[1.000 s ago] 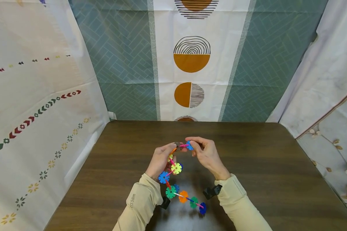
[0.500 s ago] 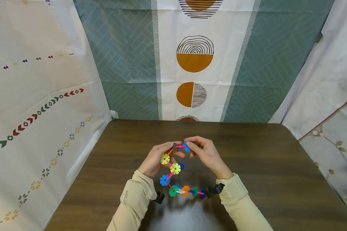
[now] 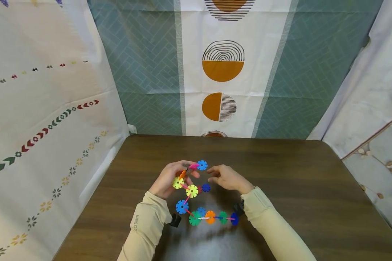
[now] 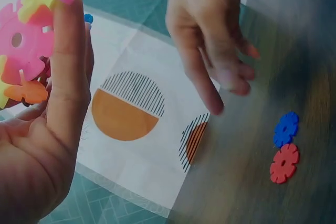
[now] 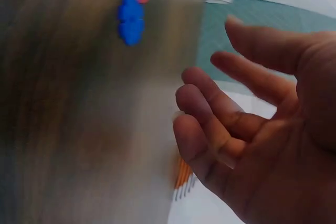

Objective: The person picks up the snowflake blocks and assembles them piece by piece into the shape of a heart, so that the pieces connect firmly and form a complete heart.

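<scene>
My left hand grips the upper part of a chain of interlocking notched plastic discs, near a brown disc. A light blue disc sticks out at the top end, joined by a pink one. Yellow, blue, green and orange discs run below, ending at a dark blue disc. In the left wrist view a pink disc sits by my fingers. My right hand hovers right of the chain, holding nothing; the right wrist view shows its fingers loosely bent.
A loose blue disc and a loose red disc lie side by side on the brown wooden table. Patterned cloths hang behind the table and at both sides.
My right hand has let go of the light blue disc and moved lower, away from the chain. My left hand has shifted left with the chain.
</scene>
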A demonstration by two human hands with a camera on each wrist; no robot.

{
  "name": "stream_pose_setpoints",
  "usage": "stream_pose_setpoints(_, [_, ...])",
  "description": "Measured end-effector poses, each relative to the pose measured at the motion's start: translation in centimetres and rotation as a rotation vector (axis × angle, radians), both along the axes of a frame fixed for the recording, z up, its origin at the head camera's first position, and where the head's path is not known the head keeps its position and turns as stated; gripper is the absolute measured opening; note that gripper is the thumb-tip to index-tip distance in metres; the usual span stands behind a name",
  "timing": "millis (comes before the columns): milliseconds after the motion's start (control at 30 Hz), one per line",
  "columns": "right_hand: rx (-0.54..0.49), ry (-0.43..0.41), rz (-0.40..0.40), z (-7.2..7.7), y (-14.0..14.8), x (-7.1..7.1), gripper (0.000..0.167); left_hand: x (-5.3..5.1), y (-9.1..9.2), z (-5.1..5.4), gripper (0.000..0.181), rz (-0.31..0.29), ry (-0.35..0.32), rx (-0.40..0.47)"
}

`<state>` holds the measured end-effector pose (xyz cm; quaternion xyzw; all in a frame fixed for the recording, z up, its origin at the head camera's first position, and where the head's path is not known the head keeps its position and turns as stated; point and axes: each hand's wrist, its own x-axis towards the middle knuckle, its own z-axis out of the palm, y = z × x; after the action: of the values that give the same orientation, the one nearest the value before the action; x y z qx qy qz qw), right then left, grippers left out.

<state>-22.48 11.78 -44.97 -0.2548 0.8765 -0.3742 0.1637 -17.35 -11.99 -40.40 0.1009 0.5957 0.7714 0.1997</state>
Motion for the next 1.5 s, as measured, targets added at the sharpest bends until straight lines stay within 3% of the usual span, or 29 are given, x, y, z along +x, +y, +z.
stream_pose_setpoints(133, [0.091,0.012,0.114,-1.1,-0.6,-0.3,0.046,0.1,-0.2,-0.3,0.044,-0.023,-0.02,0.029])
stream_pose_setpoints(267, [0.149,0.063,0.159,-2.1,-1.0,-0.4,0.048,0.2,-0.3,-0.5,0.044,-0.014,-0.02,0.028])
stream_pose_setpoints(533, [0.274,0.222,0.125,-3.1,-2.0,0.1,0.038,0.2,0.1,-0.5,0.041,0.035,0.035,-0.105])
stream_pose_setpoints(633, [0.28,0.282,0.121,-3.4,-2.1,0.2,0.03,0.3,0.2,-0.5,0.041,0.037,0.044,-0.116])
stream_pose_setpoints(733, [0.272,0.283,0.113,-3.7,-2.0,0.2,0.024,0.3,0.2,-0.7,0.041,0.039,0.044,-0.117])
stream_pose_setpoints(900, [0.229,0.174,0.073,-3.7,-1.5,0.1,0.019,0.3,0.2,-0.8,0.04,0.047,0.047,-0.133])
stream_pose_setpoints(1067, [0.111,0.062,-0.021,-3.4,-0.5,0.2,0.015,0.3,0.2,-0.9,0.038,0.053,0.057,-0.131])
stream_pose_setpoints(1500, [-0.21,0.096,-0.179,-1.0,2.3,1.4,0.008,0.0,0.3,-1.5,0.035,0.094,0.048,-0.112])
